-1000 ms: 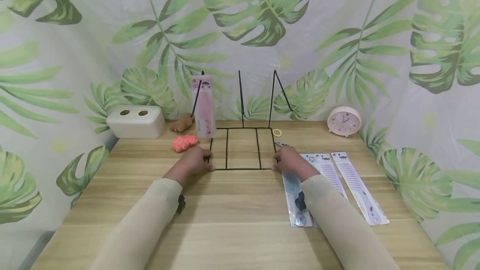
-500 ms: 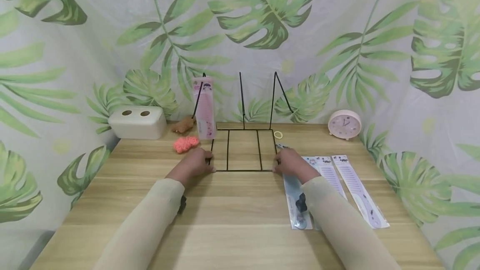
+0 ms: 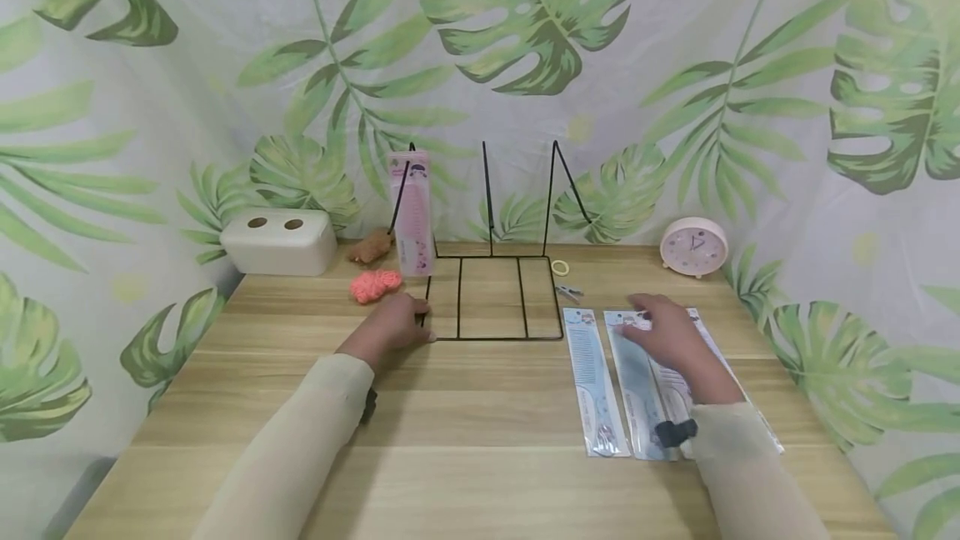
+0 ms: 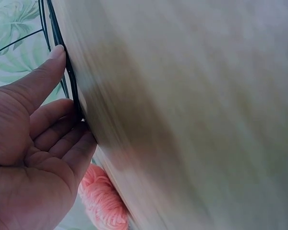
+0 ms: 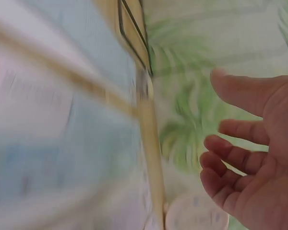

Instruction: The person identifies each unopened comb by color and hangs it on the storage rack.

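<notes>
A black wire display rack (image 3: 491, 339) with upright hooks stands at the table's back. Its left hook carries a pink comb (image 3: 414, 215) in clear packaging. My left hand (image 3: 390, 323) holds the rack's front left corner; in the left wrist view the thumb lies along the black wire (image 4: 72, 86), with curled fingers against it. Above the packaged combs on the right hovers my right hand (image 3: 667, 336), fingers loosely bent and holding nothing, as the right wrist view also shows. A packaged blue comb (image 3: 594, 382) lies uncovered beside another blue comb (image 3: 633, 390); purple ones are partly hidden by the hand.
Left of the rack are coral yarn (image 3: 373, 285), a brown fuzzy item (image 3: 371, 247) and a white box with two holes (image 3: 277, 252). To its right lie a yellow ring (image 3: 560, 267), a small clip (image 3: 570, 292) and a pink clock (image 3: 694, 246).
My right hand has let go of the rack's front right corner and moved right, over the packaged combs. The left hand stays at the rack's left corner.
</notes>
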The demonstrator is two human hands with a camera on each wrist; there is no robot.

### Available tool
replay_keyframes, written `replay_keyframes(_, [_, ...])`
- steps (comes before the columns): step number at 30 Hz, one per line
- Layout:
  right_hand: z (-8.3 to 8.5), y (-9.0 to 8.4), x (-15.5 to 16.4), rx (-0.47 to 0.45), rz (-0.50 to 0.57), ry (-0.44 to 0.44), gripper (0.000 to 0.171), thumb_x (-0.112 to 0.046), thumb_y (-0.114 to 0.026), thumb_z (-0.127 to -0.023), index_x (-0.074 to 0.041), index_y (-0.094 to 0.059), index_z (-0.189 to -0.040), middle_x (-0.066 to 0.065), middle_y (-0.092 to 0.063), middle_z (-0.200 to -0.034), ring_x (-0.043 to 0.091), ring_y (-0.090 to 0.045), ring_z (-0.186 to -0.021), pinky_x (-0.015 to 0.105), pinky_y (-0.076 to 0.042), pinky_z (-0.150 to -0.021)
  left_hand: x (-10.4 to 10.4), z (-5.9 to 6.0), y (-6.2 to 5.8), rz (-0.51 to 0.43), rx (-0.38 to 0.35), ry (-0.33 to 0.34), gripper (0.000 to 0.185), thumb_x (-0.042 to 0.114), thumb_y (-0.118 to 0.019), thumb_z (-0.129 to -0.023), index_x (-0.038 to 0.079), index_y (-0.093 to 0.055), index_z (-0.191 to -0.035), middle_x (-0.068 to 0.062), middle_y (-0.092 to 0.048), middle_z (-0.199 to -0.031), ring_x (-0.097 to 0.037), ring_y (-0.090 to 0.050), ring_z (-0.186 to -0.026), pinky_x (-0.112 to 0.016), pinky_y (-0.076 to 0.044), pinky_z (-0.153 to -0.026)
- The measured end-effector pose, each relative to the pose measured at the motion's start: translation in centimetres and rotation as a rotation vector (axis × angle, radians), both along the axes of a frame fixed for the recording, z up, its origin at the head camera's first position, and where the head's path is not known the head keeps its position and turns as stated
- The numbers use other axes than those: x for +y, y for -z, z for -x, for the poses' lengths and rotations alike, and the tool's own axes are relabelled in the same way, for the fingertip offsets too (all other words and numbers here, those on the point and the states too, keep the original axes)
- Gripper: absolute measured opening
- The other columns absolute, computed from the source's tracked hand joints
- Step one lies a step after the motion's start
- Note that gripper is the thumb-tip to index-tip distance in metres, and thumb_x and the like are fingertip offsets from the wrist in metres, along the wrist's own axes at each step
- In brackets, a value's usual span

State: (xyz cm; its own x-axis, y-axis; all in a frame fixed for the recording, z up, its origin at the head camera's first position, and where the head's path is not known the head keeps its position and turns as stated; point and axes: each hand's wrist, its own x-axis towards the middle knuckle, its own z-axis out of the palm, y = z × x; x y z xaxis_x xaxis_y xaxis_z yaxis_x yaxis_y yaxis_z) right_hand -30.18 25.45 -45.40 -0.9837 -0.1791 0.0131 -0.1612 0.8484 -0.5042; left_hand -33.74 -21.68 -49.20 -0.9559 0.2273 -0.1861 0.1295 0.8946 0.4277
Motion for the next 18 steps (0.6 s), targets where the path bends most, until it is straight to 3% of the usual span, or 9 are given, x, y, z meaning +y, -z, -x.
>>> replay_keyframes(3, [-1.0, 0.5, 3.4, -0.007, 0.025, 0.099, 0.078, -0.034, -0.075, -0.103, 0.005, -0.042, -0.162, 0.035, -0.059, -0.147, 0.054, -0.058, -0.133, 0.068, -0.050, -0.107, 0.0, -0.1, 0.0, -0.007, 0.000, 0.001, 0.067, 0.028, -0.087, -0.096, 0.004, -0.062, -0.154, -0.020, -0.058, -0.160, -0.047, -0.050, -0.151, -0.062, -0.040, -0.125])
replay_keyframes(8, [-1.9, 1.5, 7.8, -0.099, 0.025, 0.274, 0.082, -0.031, -0.074, -0.102, 0.013, -0.034, -0.159, 0.045, -0.049, -0.148, 0.062, -0.053, -0.133, 0.071, -0.048, -0.106, -0.1, -0.1, 0.4, -0.011, 0.006, 0.003, 0.067, 0.028, -0.086, -0.096, 0.003, -0.062, -0.153, -0.023, -0.060, -0.158, -0.047, -0.053, -0.148, -0.062, -0.042, -0.124])
replay_keyframes(11, [-2.1, 2.1, 9.2, -0.162, 0.036, 0.345, 0.084, -0.026, -0.075, -0.100, 0.017, -0.031, -0.156, 0.049, -0.045, -0.147, 0.064, -0.051, -0.132, 0.071, -0.047, -0.107, -0.3, -0.2, 0.5, -0.002, 0.015, 0.005, 0.066, 0.027, -0.087, -0.096, 0.002, -0.062, -0.152, -0.023, -0.061, -0.156, -0.048, -0.054, -0.147, -0.062, -0.043, -0.123])
replay_keyframes(18, [-2.3, 3.0, 10.0, -0.254, 0.006, 0.423, 0.090, -0.023, -0.077, -0.095, 0.016, -0.026, -0.157, 0.052, -0.044, -0.142, 0.066, -0.049, -0.127, 0.072, -0.044, -0.107, 0.0, 0.0, 0.1, -0.009, -0.014, -0.003, 0.069, 0.028, -0.086, -0.097, 0.004, -0.059, -0.156, -0.022, -0.057, -0.160, -0.047, -0.050, -0.150, -0.062, -0.041, -0.125])
